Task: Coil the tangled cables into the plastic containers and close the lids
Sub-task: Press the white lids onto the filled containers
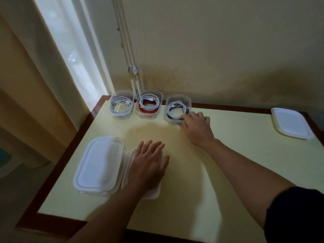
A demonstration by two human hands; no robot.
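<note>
Three clear plastic containers stand in a row at the table's far edge. The left container (pixel 121 106) holds coiled white cables. Red and white coils fill the middle container (pixel 149 106). White and black cables lie coiled in the right container (pixel 177 108). My right hand (pixel 197 128) reaches its near right corner, fingertips curled at the rim and the cables; whether they pinch a cable is unclear. Flat on a white lid (pixel 149 192) near the front lies my left hand (pixel 149 165), fingers straight. A second lid (pixel 99 165) sits just left of it.
A third white lid (pixel 292 122) lies at the far right of the pale yellow table (pixel 192 181), which has a dark brown border. A wall runs behind the containers. A window and curtain are to the left.
</note>
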